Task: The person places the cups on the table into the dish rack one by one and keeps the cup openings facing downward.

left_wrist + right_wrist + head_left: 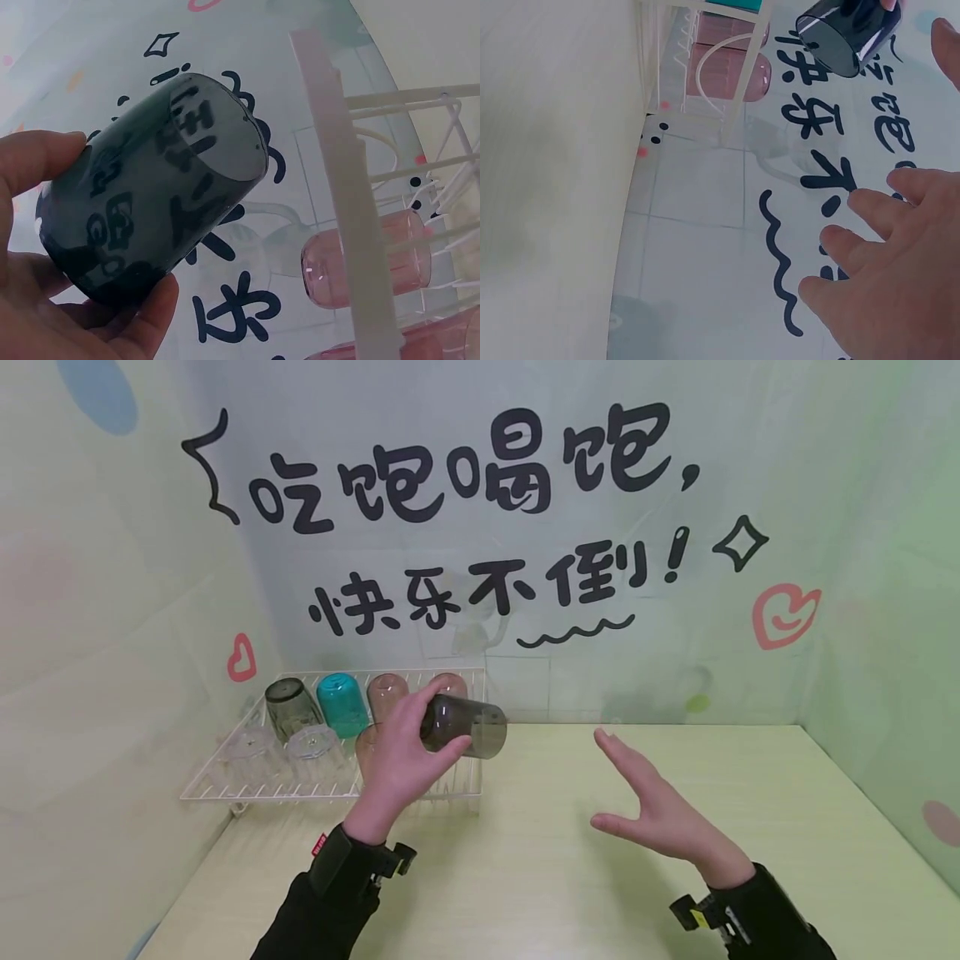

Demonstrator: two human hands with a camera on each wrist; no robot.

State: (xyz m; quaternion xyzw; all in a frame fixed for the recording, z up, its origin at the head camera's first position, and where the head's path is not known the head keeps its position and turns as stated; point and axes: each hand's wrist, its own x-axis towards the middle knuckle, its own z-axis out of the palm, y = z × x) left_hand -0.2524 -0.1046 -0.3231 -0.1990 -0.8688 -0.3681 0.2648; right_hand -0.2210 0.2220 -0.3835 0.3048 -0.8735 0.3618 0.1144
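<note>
My left hand (405, 752) grips a dark grey see-through glass (480, 727) by its base end, thumb on one side and fingers on the other. The glass lies tipped on its side in the air, its mouth toward the right, in front of the rack's right end. In the left wrist view, wall lettering shows through the grey glass (157, 195). My right hand (667, 810) is held above the table to the right, fingers straight and thumb spread apart, with nothing in it. From the right wrist, the right hand (907, 262) appears apart from the glass (840, 37).
A white wire rack (337, 795) stands at the table's back left. Upside-down glasses sit on it: a dark green one (291, 706), a teal one (342, 706), clear ones (318, 752) and several pink ones (387, 693). The pale wooden table (540, 860) meets a lettered backdrop (600, 677).
</note>
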